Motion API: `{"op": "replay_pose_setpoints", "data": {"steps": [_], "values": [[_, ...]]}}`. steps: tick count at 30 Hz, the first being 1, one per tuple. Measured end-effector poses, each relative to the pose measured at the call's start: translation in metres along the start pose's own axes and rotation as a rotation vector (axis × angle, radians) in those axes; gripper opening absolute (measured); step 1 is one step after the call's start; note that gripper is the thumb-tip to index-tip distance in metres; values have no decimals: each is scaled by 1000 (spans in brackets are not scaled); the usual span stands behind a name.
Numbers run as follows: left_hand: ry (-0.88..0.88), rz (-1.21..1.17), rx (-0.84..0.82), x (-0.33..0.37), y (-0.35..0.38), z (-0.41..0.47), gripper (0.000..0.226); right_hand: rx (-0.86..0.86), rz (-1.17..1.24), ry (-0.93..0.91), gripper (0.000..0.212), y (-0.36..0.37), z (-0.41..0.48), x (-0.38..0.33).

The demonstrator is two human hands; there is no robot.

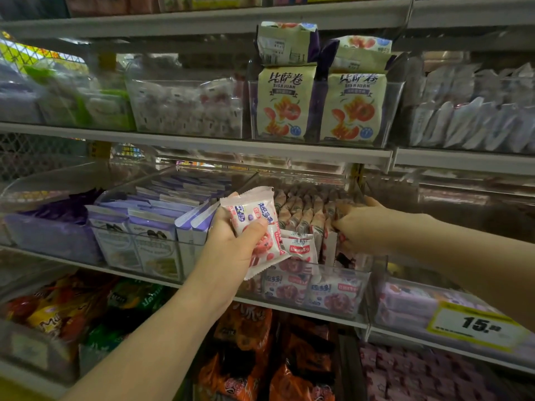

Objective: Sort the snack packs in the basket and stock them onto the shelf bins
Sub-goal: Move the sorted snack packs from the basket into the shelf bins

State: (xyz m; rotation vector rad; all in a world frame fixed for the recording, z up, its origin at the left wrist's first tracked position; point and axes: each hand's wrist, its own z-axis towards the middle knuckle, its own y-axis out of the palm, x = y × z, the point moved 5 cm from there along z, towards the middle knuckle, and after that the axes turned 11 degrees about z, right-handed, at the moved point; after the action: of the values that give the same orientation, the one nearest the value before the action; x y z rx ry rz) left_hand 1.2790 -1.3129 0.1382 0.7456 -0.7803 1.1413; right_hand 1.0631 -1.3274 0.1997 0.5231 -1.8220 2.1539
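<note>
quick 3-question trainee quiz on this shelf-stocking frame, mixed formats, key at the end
1. True or false: the left hand holds a pink-and-white snack pack.
2. The right hand is: A) on the yellow price tag; B) in the clear bin among matching pink packs; C) on the top shelf.
3. Fill in: the bin left of that one holds ____ coloured packs.

Key: 1 true; 2 B; 3 purple.
</note>
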Motion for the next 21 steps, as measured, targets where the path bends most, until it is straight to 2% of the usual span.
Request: {"op": "replay_pose_setpoints", "data": {"steps": [2,4,6,7,9,11,13,15,19,21], "values": [[12,0,-6,1,1,0,24,-13,17,-1,50,1,-4,2],[22,-17,-28,3,4,-1,37,-10,97,10,67,-3,-13,5],[43,-41,-58,6,11,-1,49,83,215,-13,72,-16,-26,6],[60,-53,-73,8,15,0,53,171,327,-47,68,-24,-34,5],[78,-91,-105,12,27,1,60,306,765,-157,64,-37,-52,0],[71,-139,-154,15,43,2,63,289,1229,-310,70,-40,-68,-14],[71,-149,-199,19,60,4,61,263,1433,-406,79,-39,-77,-26],[76,-121,-219,23,75,4,59,312,1545,-456,79,-38,-79,-31],[49,-65,-266,29,94,6,57,384,1732,-468,62,-42,-79,-22],[43,-21,-284,30,96,8,62,382,1719,-457,63,-43,-81,-15]]}}
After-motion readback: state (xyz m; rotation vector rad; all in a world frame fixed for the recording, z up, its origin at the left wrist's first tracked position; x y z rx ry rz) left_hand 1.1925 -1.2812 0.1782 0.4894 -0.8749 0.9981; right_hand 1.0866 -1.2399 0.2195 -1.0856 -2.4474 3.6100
